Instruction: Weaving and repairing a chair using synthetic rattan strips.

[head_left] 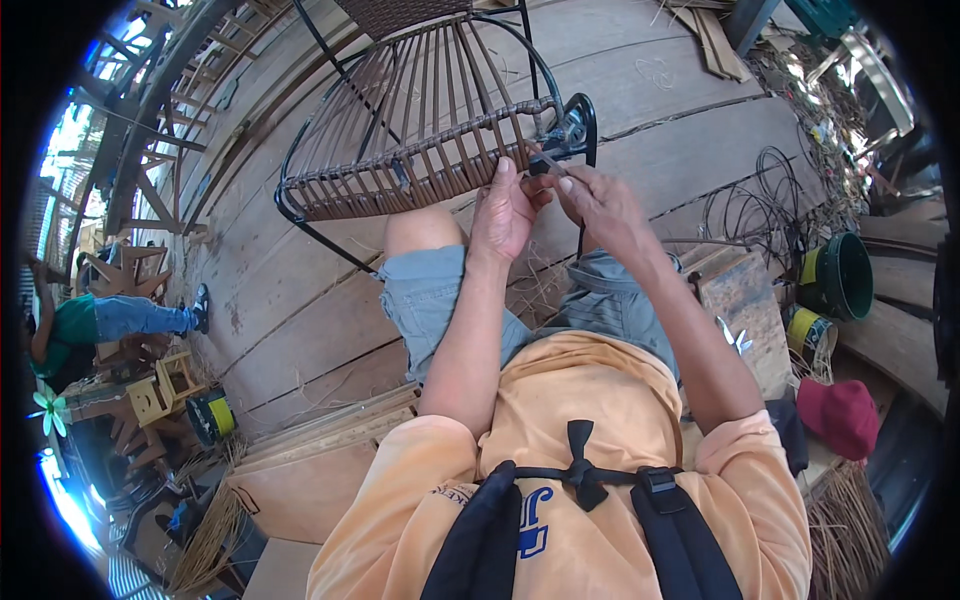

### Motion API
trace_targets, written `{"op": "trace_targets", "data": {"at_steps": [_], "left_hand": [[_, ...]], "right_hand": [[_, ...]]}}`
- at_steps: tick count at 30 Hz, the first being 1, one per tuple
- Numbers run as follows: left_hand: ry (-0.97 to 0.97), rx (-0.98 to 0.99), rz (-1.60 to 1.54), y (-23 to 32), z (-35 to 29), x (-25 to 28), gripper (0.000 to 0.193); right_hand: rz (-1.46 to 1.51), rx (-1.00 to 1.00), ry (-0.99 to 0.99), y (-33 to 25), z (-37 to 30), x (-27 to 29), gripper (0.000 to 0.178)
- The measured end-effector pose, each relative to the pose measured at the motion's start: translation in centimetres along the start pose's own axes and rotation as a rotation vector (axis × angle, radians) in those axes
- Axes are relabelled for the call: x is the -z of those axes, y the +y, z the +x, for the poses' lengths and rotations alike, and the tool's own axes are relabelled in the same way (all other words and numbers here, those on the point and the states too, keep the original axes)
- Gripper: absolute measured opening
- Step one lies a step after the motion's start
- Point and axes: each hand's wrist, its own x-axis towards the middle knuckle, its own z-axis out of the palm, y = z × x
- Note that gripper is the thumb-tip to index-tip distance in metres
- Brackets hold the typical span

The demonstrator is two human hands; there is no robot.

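A chair with a black metal frame and brown woven cane strips [400, 180] stands in front of me, its front edge by my knees. My left hand [503, 215] is at the right part of that edge, thumb up against the wrapped strips and fingers curled. Just right of it, my right hand [607, 208] is closed on a thin brown strip [548, 160], which slants up toward the chair's right corner. The fingertips of both hands come close together below the corner. What lies inside the left fingers is hidden.
A coil of dark strands [770, 195] lies on the plank floor at right, near a green bucket [848, 278]. Pliers [735, 338] rest on a wooden board beside my right arm, with a maroon cap [838, 418] behind. Another person [130, 318] is at far left.
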Motion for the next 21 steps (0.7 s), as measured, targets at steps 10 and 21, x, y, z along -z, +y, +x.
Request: {"op": "trace_targets", "data": {"at_steps": [10, 21], "left_hand": [[-0.035, 0.043, 0.005, 0.4, 0.3, 1.3, 0.042], [0.252, 0.082, -0.022, 1.9, -1.1, 0.8, 0.036]], "right_hand": [[0.245, 0.093, 0.269, -0.9, -2.3, -3.8, 0.033], [0.593, -0.346, -0.045, 6.1, 0.0, -9.6, 0.048]]}}
